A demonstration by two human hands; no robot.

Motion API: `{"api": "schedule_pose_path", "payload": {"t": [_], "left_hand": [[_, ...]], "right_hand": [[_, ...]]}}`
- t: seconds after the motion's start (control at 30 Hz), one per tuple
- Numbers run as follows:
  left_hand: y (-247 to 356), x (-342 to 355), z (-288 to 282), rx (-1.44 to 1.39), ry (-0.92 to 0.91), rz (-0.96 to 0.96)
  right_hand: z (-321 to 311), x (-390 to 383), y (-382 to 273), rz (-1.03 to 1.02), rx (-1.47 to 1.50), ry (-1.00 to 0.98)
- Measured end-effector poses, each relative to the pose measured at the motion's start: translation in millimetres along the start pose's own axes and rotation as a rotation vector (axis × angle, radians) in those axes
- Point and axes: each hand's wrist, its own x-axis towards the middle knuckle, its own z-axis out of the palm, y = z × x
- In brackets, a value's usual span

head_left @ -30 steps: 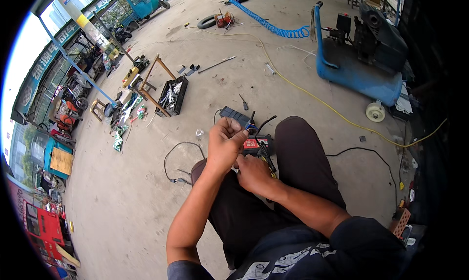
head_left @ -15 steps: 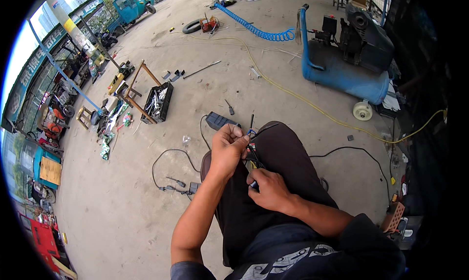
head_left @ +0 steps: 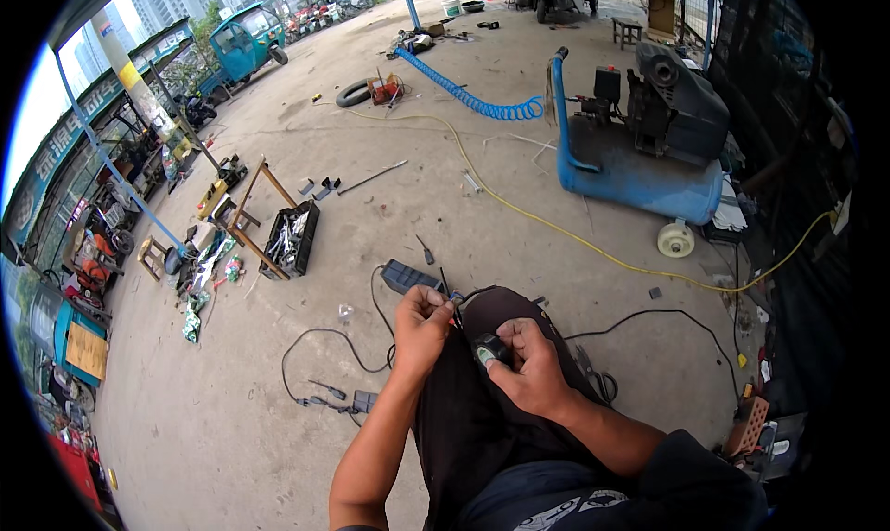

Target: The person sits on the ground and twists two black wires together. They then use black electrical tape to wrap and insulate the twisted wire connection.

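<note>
My left hand is closed in a pinch on a thin black cable, with a bit of blue wire showing at its fingertips. Just right of it, over my thighs, my right hand grips a roll of black tape between thumb and fingers. A dark adapter box lies on the ground beyond my left hand, and a small screwdriver is past it. Dark scissors with looped handles show beside my right thigh.
Cords and a small plug box lie on the ground at left. A black crate of tools stands further off. The blue air compressor is at the far right, with a yellow hose running before it.
My right hand has turned and shifted up and right; the tape roll now shows plainly where a yellow-marked thing showed before. My left hand has dropped lower, still pinching. The head view has tilted up.
</note>
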Motion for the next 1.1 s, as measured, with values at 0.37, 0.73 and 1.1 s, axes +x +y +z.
{"api": "schedule_pose_path", "payload": {"t": [0.37,0.73,1.1], "left_hand": [[-11.3,-9.4,-11.8,0.146,-0.023,0.068],[9.6,-23.7,-8.4,0.043,0.076,0.166],[50.4,-36.4,11.1,0.142,0.112,0.260]], "right_hand": [[-14.6,25.3,0.7,-0.004,0.188,0.031],[-14.4,39.7,5.7,-0.033,0.315,0.003],[-8.8,58.9,-3.2,-0.200,0.277,-0.023]]}}
